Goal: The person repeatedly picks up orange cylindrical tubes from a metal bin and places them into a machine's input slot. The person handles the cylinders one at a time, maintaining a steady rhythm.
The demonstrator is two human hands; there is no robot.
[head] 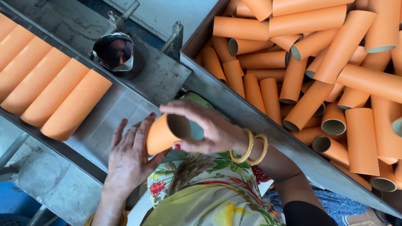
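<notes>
Both my hands hold one orange cardboard tube at the middle of the view, its open end facing right. My right hand, with two yellow bangles at the wrist, grips the tube's open end from above. My left hand cups the tube's other end with fingers spread. The tube sits over the near edge of a metal chute, where several orange tubes lie side by side in a row.
A large metal bin on the right is heaped with several loose orange tubes. A shiny round metal part with brackets stands behind the chute. Floral cloth covers my lap below.
</notes>
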